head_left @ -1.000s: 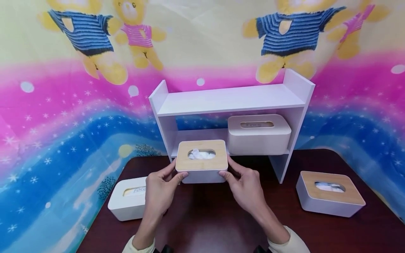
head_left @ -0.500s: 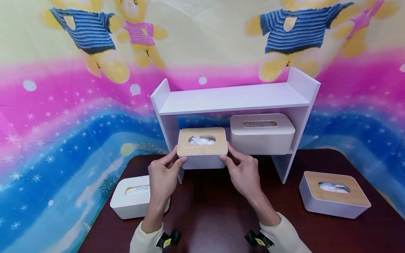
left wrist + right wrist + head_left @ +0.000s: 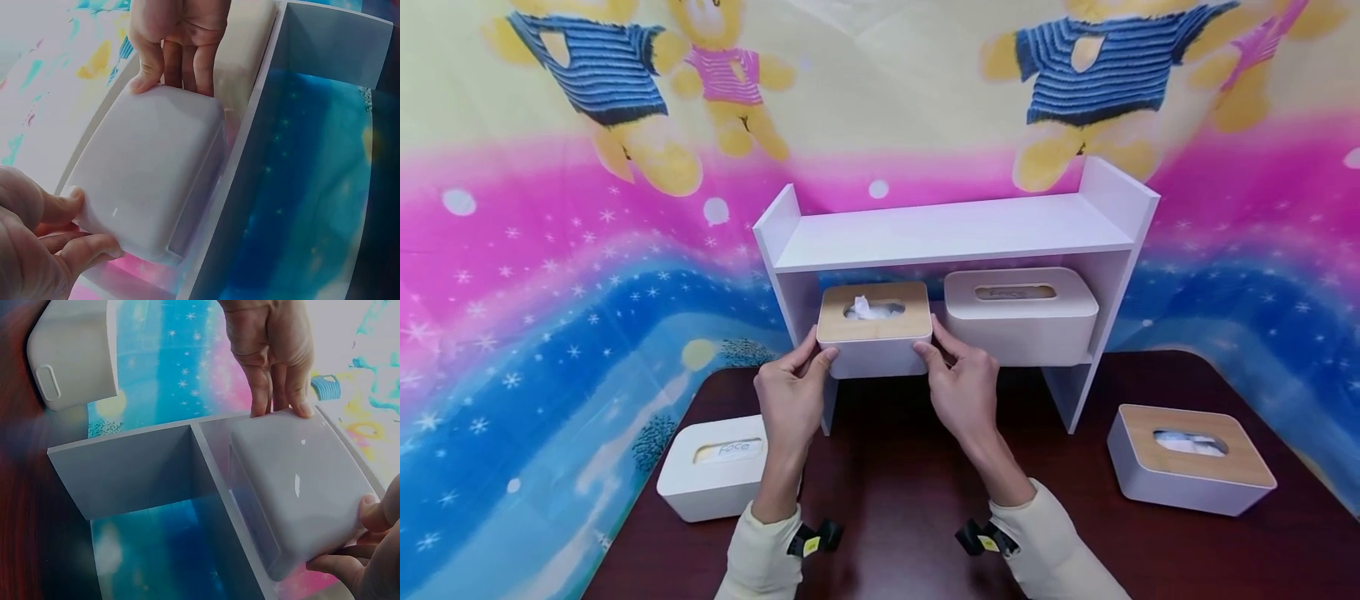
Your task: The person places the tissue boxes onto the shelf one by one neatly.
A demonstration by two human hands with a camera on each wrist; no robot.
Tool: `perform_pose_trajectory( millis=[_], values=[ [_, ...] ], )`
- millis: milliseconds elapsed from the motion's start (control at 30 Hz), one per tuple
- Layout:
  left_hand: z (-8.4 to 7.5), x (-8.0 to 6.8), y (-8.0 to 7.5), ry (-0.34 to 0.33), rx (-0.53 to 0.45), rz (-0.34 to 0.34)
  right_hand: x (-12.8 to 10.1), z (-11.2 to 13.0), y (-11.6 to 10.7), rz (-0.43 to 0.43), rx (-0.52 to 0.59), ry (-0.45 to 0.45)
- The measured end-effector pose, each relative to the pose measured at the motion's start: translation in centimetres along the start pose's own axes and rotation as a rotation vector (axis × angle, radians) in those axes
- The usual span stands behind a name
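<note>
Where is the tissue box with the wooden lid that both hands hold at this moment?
In the head view, the wooden-lid tissue box is at the left of the shelf's lower level, beside the white tissue box.

Wood-topped glossy plastic tissue box (image 3: 874, 332)

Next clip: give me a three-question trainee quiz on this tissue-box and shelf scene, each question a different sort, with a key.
1. True or false: both hands grip the wood-lidded tissue box at the lower shelf.
2. Multiple choice: what sits on the lower shelf right of that box? A) a white tissue box B) a cup C) a book
3. Fill in: the left hand holds the box's ___ end, the right hand the other.

Key: 1 true. 2 A, the all-white tissue box. 3 left.
</note>
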State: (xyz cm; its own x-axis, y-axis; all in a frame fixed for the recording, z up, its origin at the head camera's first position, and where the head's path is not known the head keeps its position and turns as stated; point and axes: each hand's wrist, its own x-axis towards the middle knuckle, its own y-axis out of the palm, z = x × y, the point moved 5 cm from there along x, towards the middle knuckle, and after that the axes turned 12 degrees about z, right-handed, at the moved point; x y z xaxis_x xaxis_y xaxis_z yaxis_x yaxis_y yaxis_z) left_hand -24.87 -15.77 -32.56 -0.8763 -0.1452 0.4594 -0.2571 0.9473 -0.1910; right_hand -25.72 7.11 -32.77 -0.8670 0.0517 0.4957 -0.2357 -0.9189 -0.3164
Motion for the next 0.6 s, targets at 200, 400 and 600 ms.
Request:
perform_pose_trajectory(
  millis=[200, 400, 600],
  values=[
    [0.5, 0.5, 0.2, 0.011, -0.018, -0.038, 0.6, -0.2, 0.7, -0.042, -0.001, 0.001],
    [1.1, 1.0, 0.4, 0.024, -0.003, -0.079, 1.2, -0.7, 1.4, -0.069, -0.012, -0.008],
    [1.7, 1.8, 0.7, 0.014, 0.001, -0.101, 1.8, -1.1, 2.0, -0.092, -0.014, -0.010]
  ],
)
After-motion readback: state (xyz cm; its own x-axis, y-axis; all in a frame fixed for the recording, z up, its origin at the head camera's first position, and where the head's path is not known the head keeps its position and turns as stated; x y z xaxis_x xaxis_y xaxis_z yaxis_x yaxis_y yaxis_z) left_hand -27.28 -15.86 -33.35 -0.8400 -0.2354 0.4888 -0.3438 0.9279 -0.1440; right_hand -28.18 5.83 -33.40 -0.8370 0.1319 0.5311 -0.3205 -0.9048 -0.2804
